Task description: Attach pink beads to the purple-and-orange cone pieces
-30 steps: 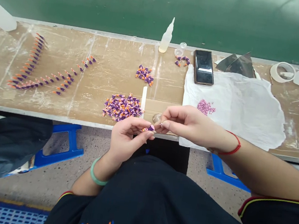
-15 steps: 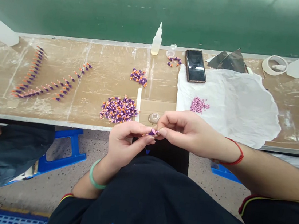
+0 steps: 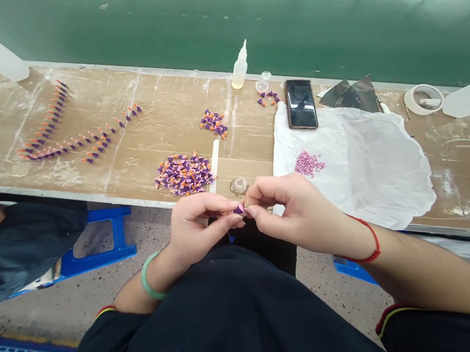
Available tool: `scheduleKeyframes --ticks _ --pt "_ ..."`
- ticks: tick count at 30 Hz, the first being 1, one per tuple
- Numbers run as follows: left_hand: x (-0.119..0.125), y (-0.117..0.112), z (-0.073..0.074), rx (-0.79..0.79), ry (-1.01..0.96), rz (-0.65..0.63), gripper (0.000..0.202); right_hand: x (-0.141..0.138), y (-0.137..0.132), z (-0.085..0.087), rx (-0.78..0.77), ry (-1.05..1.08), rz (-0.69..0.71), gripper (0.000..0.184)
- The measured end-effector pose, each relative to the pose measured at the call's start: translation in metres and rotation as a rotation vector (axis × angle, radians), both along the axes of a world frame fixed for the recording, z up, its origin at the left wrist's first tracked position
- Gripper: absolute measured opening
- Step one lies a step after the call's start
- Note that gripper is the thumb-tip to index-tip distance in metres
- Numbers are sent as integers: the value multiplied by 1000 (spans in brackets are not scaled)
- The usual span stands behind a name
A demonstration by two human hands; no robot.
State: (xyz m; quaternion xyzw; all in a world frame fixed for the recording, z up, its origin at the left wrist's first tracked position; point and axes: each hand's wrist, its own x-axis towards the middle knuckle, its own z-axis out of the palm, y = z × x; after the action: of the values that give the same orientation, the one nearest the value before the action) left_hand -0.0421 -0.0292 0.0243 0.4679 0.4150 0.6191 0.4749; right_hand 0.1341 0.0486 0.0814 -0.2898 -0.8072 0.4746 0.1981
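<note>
Between thumb and forefinger, my left hand (image 3: 196,223) pinches a small purple figure piece (image 3: 238,209) with pink and orange parts, just off the table's front edge. My right hand (image 3: 295,210) is closed in a pinch at the piece's right end; whatever its fingertips hold is too small to make out. A pile of similar purple-and-orange pieces (image 3: 185,174) lies beyond my left hand. Near my right fingertips sits a small clear blob or dish (image 3: 239,186). Tiny pink bits (image 3: 309,164) are spread on a white cloth (image 3: 361,169).
At the back stand a dropper bottle (image 3: 240,67), a small clear cup (image 3: 264,80), a phone (image 3: 301,104) and a tape roll (image 3: 423,100). Rows of pieces (image 3: 55,112) line the left side, with a smaller heap (image 3: 215,122) mid-table. Another person's leg (image 3: 11,262) is at left.
The view has shifted slightly, so the table items appear a little further left. Both hands keep their pinch at the purple piece, with the right fingertips only slightly moved.
</note>
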Motion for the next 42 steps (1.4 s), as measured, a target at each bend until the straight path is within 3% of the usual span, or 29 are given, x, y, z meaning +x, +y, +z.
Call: scheduleKeyframes --ticks 5,16,19,23,27,31,35,38,42 --pt "3 1 0 -64 -18 40 13 0 -3 1 114 -4 -13 13" --pt "7 4 2 -76 -97 14 14 1 -6 -5 191 -6 -29 14" --pt "7 5 3 -117 -109 -20 17 4 -5 -5 155 -20 -39 13" --pt "7 7 4 -160 -61 -56 19 17 2 -1 -5 -45 -124 5" --pt "-3 17 -2 -99 160 -62 12 41 12 -8 -110 -27 -258 9" --pt "-34 40 -12 57 673 -16 2 65 18 -34 -216 8 -385 19" --pt "-72 67 -17 -18 1093 -23 3 85 21 -60 -339 28 -532 31" --pt "-90 95 -19 -106 1195 -51 4 94 21 -74 -411 14 -596 34" --pt "-95 147 -30 -206 1277 69 13 99 22 -82 -424 21 -635 35"
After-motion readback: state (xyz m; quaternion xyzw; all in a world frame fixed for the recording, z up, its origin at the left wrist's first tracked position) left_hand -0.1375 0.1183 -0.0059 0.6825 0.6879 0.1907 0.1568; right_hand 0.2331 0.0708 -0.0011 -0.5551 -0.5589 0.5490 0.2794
